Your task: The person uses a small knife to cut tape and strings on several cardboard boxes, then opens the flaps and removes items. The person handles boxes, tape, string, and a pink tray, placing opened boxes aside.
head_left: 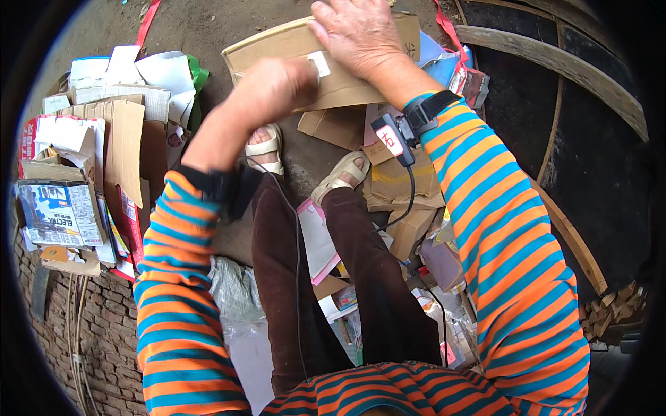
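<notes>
A brown cardboard box (340, 90), folded nearly flat, is in front of me at the top of the view, with a small white label (320, 64) on its face. My right hand (364, 35) grips its upper part, the thumb lying on the cardboard and the fingertips close to the far edge. Curled like a fist and blurred by motion, my left hand (277, 87) is in front of the box's left part, beside the label. Whatever its fingers may hold is hidden.
On the left stands a stack of flattened cartons and paper (125, 139). More cardboard pieces (406, 184) and papers lie around my sandalled feet (343, 177). A clear plastic bag (236, 288) is left of my legs. Curved wooden strips (548, 52) edge a dark surface at right.
</notes>
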The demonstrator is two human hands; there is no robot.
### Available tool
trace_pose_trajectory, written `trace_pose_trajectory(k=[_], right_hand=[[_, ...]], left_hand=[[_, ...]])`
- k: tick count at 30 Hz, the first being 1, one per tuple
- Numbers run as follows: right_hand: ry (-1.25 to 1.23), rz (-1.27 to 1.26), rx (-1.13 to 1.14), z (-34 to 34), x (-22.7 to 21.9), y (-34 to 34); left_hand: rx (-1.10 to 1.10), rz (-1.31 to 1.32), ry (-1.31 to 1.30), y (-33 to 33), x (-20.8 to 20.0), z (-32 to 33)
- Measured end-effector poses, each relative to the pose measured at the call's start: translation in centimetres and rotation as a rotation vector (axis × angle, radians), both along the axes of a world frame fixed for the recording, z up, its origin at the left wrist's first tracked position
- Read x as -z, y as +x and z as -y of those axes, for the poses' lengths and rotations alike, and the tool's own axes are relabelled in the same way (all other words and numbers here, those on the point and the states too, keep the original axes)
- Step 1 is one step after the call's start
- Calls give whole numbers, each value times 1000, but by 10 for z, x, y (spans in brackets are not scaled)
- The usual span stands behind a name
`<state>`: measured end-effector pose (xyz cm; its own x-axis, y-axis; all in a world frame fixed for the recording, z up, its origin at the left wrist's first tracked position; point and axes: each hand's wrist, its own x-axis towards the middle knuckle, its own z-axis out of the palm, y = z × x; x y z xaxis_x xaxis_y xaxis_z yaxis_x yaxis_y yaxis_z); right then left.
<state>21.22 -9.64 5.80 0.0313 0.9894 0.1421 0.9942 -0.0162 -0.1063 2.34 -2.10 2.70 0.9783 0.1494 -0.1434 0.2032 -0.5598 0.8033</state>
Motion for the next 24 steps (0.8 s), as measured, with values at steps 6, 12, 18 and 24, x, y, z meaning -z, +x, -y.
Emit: trace_pose_trajectory(k=[6,12,18,24], right_hand=[[14,-24,-34,-11,7,1],[118,-37,-171,-10,-7,-6],[-49,-44,-90,-3,-8,-8],[-97,149,-114,16,6,-9]], left_hand=[[36,-81,143,-78,-20,6],[-241,90,-104,-88,-14,16],[-572,-415,-179,-129,9,5],[-963,-244,-745,-150,21,28]])
